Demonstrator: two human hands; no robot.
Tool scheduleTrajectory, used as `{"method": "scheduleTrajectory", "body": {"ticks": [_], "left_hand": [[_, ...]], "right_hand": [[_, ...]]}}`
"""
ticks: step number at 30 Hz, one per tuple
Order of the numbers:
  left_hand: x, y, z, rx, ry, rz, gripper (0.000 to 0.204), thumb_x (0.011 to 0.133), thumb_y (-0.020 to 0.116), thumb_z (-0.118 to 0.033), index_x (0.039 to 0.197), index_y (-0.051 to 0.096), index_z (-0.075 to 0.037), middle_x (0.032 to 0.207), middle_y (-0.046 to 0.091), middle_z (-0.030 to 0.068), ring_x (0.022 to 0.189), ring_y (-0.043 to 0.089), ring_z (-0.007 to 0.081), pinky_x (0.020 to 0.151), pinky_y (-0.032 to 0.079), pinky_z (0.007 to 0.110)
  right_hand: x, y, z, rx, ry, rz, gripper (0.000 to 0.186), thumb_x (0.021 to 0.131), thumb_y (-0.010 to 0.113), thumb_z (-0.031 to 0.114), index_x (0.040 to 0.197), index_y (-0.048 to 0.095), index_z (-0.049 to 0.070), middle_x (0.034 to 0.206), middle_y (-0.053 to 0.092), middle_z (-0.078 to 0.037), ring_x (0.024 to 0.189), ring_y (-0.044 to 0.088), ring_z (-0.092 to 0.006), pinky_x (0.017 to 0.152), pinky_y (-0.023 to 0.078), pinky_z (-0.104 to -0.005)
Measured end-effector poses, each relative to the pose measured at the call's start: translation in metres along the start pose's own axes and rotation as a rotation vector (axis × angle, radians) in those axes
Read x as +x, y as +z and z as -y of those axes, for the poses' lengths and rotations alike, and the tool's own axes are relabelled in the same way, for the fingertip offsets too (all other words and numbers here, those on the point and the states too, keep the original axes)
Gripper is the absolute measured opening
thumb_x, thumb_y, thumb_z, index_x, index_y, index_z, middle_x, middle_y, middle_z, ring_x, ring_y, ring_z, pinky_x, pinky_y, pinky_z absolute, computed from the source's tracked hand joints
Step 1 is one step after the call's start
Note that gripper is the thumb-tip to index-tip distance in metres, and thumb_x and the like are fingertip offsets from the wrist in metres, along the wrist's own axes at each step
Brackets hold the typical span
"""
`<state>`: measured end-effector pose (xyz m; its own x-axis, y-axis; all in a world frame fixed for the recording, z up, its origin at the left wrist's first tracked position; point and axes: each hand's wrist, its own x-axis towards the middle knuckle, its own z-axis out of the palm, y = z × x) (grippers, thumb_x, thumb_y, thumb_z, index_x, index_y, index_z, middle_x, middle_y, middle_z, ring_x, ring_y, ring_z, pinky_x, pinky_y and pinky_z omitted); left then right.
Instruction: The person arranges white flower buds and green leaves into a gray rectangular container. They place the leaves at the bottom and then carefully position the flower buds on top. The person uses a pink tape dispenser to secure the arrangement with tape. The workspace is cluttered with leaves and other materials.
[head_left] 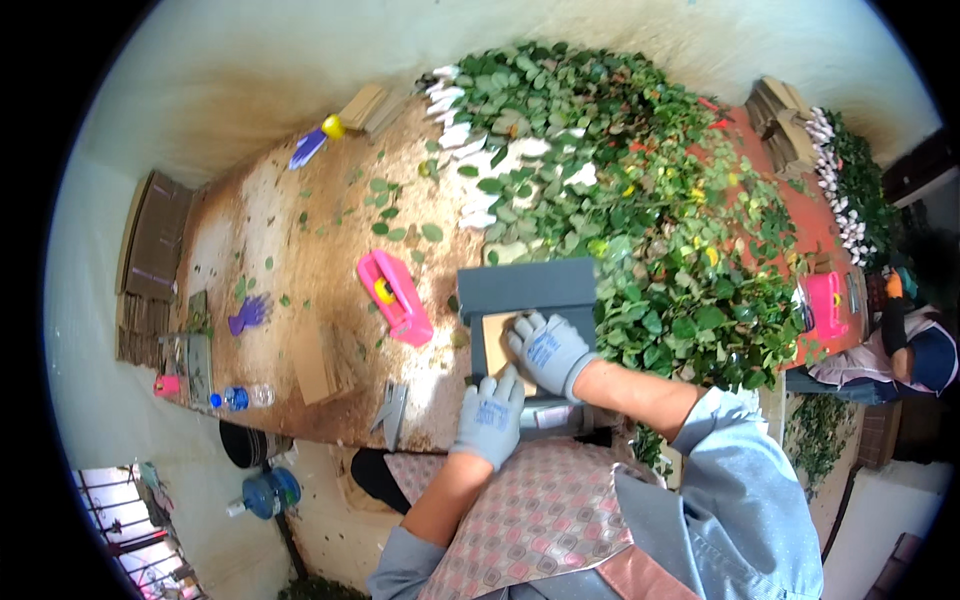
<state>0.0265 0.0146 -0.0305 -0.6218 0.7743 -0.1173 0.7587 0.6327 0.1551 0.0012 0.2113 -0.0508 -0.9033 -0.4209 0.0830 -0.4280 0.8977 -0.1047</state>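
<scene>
A dark grey stand with a raised back panel (pixel 525 286) sits at the table's front edge, just before me. On its bed rests a piece of brown cardboard (pixel 494 338). My right hand (pixel 552 354), in a grey work glove, reaches over the cardboard from the right, its fingers bent on it. At the near left corner, my left hand (pixel 490 416), in a matching glove, has its fingers pressed together on the cardboard's edge. Whatever lies beneath the hands is hidden. Left of the stand is a pink tape dispenser (pixel 396 298) with a yellow core.
Leafy green stems (pixel 640 200) pile up right and behind, white-wrapped bundles (pixel 455 135) along their left. Grey metal shears (pixel 392 412), cardboard sheets (pixel 320 365), a purple glove (pixel 250 314) and a water bottle (pixel 243 398) lie leftward. A co-worker (pixel 905 350) is at far right.
</scene>
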Motion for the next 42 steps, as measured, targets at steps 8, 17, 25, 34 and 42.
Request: {"method": "scheduleTrajectory", "body": {"ticks": [8, 17, 25, 34, 42], "left_hand": [[0.004, -0.004, 0.0, -0.065, 0.031, -0.013, 0.044, 0.085, 0.057, -0.018, 0.127, 0.065, -0.007, 0.139, 0.061, 0.0106, 0.101, 0.057, 0.0257, 0.082, 0.044, 0.042], [0.007, -0.002, 0.003, -0.101, 0.013, -0.077, 0.034, 0.083, 0.059, -0.016, 0.116, 0.065, -0.009, 0.139, 0.061, 0.0065, 0.089, 0.058, 0.0236, 0.074, 0.046, 0.039], [0.005, 0.006, 0.008, -0.15, 0.007, 0.069, 0.045, 0.083, 0.07, -0.026, 0.125, 0.066, -0.009, 0.149, 0.055, 0.0081, 0.094, 0.058, 0.0244, 0.077, 0.045, 0.042], [0.001, 0.01, 0.01, -0.132, 0.005, 0.033, 0.049, 0.079, 0.076, -0.035, 0.12, 0.069, -0.01, 0.144, 0.059, 0.0046, 0.092, 0.06, 0.0251, 0.076, 0.046, 0.044], [0.013, 0.0, 0.002, -0.104, 0.022, -0.064, 0.033, 0.082, 0.064, -0.019, 0.114, 0.067, -0.011, 0.135, 0.061, 0.0032, 0.088, 0.059, 0.0225, 0.073, 0.046, 0.038]], "right_hand": [[0.011, -0.021, -0.003, 0.021, 0.025, 0.112, 0.02, 0.091, 0.06, 0.019, 0.104, 0.068, 0.007, 0.108, 0.064, -0.013, 0.097, 0.064, -0.029, 0.074, 0.053, -0.0424], [0.107, -0.07, -0.114, 0.237, 0.084, -0.282, 0.027, 0.089, 0.064, 0.024, 0.11, 0.06, 0.008, 0.097, 0.066, -0.013, 0.096, 0.068, -0.0324, 0.081, 0.054, -0.0443], [0.197, 0.039, -0.311, 0.104, 0.62, 0.209, 0.038, 0.096, 0.055, 0.019, 0.13, 0.06, 0.004, 0.136, 0.061, -0.018, 0.126, 0.059, -0.0367, 0.102, 0.05, -0.0463], [0.169, 0.063, -0.315, -0.355, 0.407, 0.44, 0.037, 0.099, 0.054, 0.022, 0.132, 0.066, 0.013, 0.13, 0.065, -0.01, 0.126, 0.058, -0.0311, 0.092, 0.046, -0.0513], [0.15, -0.091, -0.331, -0.778, 0.243, -0.127, 0.019, 0.094, 0.055, 0.023, 0.108, 0.066, 0.015, 0.101, 0.062, -0.007, 0.097, 0.058, -0.0263, 0.079, 0.044, -0.0438]]}}
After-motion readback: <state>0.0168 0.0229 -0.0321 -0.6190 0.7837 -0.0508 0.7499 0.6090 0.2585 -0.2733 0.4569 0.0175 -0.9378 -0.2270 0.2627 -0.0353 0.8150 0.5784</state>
